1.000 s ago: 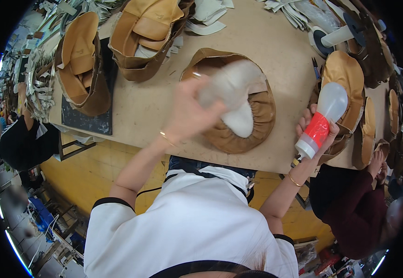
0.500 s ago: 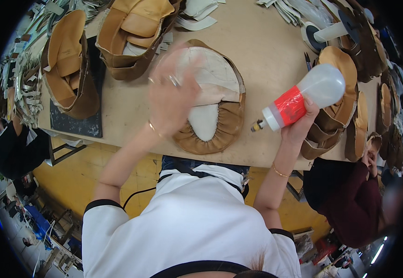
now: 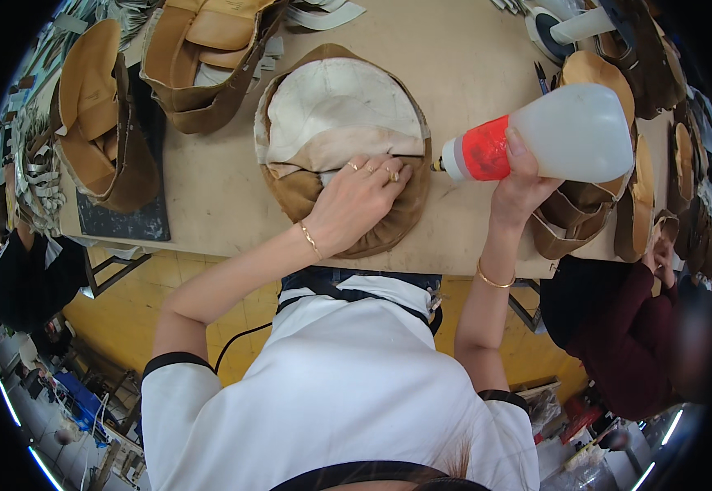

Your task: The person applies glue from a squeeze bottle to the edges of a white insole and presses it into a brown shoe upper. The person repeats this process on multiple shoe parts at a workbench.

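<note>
A brown leather shoe upper (image 3: 348, 90) lies on the table in front of me, its white lining facing up and its near end gathered and rounded. My left hand (image 3: 356, 200) rests on its middle, fingers curled over the edge of the pale panel; the fingertips are partly hidden in the fold. To the right, my right hand (image 3: 524, 180) grips a translucent squeeze bottle (image 3: 581, 131) with a red label. The bottle lies nearly level in the air, its dark-tipped nozzle pointing left, close to the upper's right edge.
Brown shoe pieces with tan insoles (image 3: 98, 106) stand at the left on a dark board (image 3: 147, 217), more at the upper left and right. A white spool (image 3: 581, 26) sits at the far right. Pale scraps (image 3: 323, 15) lie at the back. A co-worker in a maroon sleeve (image 3: 626, 352) is at right.
My left hand, blurred above the upper before, has come down onto its middle and closed on the panel edge. The bottle has tipped closer to level, its nozzle now higher and nearer the upper.
</note>
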### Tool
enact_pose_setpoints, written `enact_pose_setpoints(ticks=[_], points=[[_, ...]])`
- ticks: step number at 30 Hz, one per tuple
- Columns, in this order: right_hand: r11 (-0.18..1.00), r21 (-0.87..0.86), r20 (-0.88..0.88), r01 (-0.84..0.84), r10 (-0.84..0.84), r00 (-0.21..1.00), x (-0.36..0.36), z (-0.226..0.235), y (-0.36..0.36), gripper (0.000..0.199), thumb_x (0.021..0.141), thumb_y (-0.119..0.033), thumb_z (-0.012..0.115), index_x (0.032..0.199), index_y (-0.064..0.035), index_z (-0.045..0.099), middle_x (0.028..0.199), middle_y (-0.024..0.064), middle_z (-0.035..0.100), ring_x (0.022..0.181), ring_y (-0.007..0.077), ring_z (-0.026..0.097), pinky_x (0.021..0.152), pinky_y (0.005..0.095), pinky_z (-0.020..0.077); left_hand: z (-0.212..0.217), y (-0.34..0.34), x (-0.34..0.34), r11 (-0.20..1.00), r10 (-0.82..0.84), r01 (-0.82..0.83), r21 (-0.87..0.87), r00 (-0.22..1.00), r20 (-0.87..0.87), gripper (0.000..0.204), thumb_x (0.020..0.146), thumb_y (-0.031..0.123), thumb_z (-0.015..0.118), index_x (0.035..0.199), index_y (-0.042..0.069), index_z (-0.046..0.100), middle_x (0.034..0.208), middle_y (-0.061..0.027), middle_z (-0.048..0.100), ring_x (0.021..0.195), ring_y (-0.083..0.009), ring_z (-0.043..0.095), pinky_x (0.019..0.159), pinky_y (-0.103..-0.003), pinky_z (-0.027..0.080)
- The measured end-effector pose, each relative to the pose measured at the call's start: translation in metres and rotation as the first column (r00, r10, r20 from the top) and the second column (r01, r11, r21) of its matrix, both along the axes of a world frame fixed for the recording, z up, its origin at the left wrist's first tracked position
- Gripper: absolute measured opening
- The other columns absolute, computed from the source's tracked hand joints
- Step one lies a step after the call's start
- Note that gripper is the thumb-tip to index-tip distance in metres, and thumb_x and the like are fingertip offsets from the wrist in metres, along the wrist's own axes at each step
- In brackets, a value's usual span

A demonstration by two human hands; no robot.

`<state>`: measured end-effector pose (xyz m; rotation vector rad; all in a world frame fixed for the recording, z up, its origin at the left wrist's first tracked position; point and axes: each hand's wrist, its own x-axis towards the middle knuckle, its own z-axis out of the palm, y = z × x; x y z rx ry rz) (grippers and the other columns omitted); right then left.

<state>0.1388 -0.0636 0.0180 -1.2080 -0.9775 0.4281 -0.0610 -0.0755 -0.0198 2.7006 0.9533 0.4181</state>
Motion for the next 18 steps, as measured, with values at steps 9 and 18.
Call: enact_pose_setpoints(ticks=[9,18], points=[[0.999,0.022,0.102,0.043,-0.045,0.994,0.008,0.013,0.010,0.018,0.070,-0.009,0.071,0.079,0.0022,0.061,0.077,0.0044,0.062,0.069,0.0150,0.057,0.070,0.0292,0.0447,0.013,0.082,-0.006,0.970,-0.019,0.016,-0.242,1.000,-0.010,0.035,0.077,-0.003,0.053,0.111,0.004,0.060,0.117,-0.0062,0.057,0.097,-0.0304,0.056,0.087,-0.037,0.044],[0.999,-0.042,0.083,0.010,-0.006,0.997,0.018,0.005,0.014,0.025,0.073,-0.008,0.064,0.093,0.0040,0.058,0.093,0.0087,0.058,0.082,0.0171,0.056,0.079,0.0303,0.0464,0.021,0.061,-0.003,0.998,0.014,-0.017,0.061,0.999,0.041,0.041,0.071,-0.003,0.057,0.110,0.010,0.062,0.108,-0.0060,0.057,0.102,-0.0243,0.053,0.086,-0.038,0.043]])
